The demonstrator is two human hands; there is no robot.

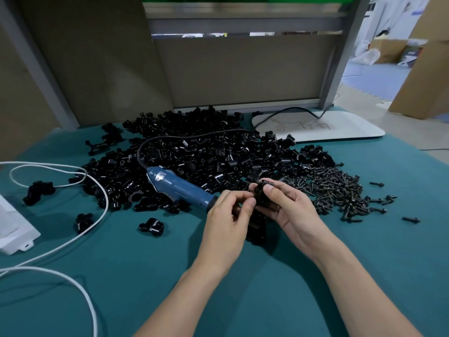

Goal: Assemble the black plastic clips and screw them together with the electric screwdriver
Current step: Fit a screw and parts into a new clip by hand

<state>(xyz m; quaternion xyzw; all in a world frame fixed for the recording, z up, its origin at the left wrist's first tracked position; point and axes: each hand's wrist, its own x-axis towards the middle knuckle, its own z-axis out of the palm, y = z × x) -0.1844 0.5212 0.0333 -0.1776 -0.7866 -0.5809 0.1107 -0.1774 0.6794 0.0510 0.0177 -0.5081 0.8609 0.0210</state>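
Fingers (248, 203) of my left hand (226, 215) and right hand (289, 205) pinch one black clip (260, 197) over the green cloth (145, 276).
The blue electric screwdriver (179, 188) lies beside them against the clip pile (194, 152), its tip hidden behind my left hand; loose screws (335, 188) heap to the right.

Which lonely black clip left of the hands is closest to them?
The clip below the blue screwdriver, just left of the left hand. The other loose clips lie farther left, by the white cord.
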